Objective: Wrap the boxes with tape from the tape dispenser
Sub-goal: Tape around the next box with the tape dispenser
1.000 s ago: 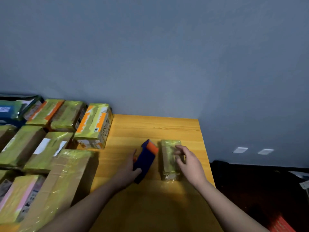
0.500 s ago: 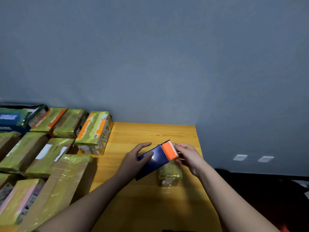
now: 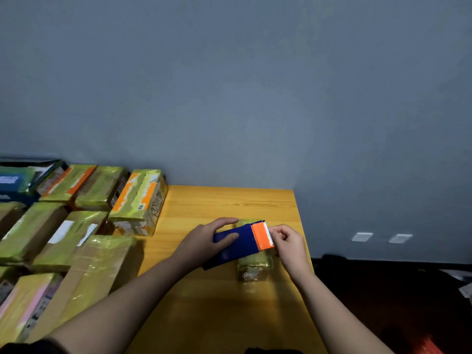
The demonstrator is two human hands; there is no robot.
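Observation:
My left hand (image 3: 208, 240) grips a dark blue tape dispenser (image 3: 237, 242) with an orange cutter head (image 3: 261, 235) and holds it above a small box (image 3: 254, 268). The small box is wrapped in shiny yellowish tape and lies on the wooden table (image 3: 229, 203); the dispenser hides its far part. My right hand (image 3: 290, 245) is at the serrated edge of the cutter head, with fingers curled as if pinching the tape end. The tape itself is too clear to make out.
Many taped boxes fill the left side, among them a long brown carton (image 3: 84, 279) and an orange-and-yellow box (image 3: 139, 200). The table's right edge drops to a dark floor (image 3: 396, 297). A grey wall stands behind.
My left hand lifted the dispenser off the table and swung its orange head right, over the small box. My right hand left the box and rose to the cutter edge.

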